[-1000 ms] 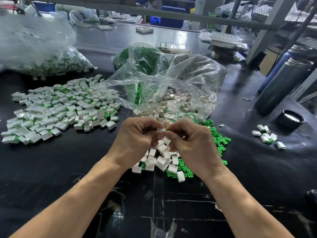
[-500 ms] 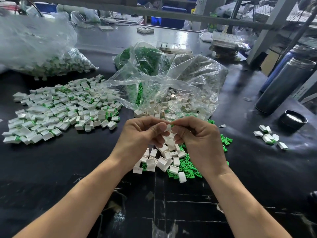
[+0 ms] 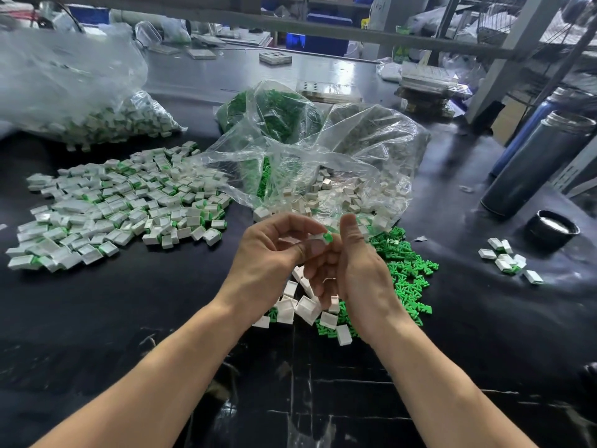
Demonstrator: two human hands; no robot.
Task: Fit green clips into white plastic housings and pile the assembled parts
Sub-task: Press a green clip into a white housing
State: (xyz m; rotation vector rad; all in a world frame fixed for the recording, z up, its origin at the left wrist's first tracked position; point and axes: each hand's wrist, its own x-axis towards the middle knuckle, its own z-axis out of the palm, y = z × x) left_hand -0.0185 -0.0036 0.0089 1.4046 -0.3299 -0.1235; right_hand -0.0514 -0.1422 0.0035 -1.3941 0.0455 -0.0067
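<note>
Hands meet over a black tabletop (image 3: 97,318) mid-shift. I see the left hand (image 3: 271,253) pinching a white housing with a green clip (image 3: 324,237) at its tip, thumb and fingers curled round it, at the centre of the head view. The right hand (image 3: 358,270) stands just beside it, thumb raised and fingers loosely curled; something small and white seems tucked under them, but I cannot tell whether it grips anything. This piece looks seated or nearly so, and I judge it due for the finished pile (image 3: 122,205) spread at 10 o'clock. That heap is already large, and a filled bag (image 3: 97,101) sits beyond it at 11 o'clock, so much work appears done. Plenty remains: loose white housings (image 3: 303,305) lie under the hands, loose green clips (image 3: 403,270) fan out at 3 o'clock, and the open clear bag (image 3: 339,163) at 12 o'clock holds more of both. A small cluster of parts (image 3: 507,260) rests well apart at 3 o'clock.
</note>
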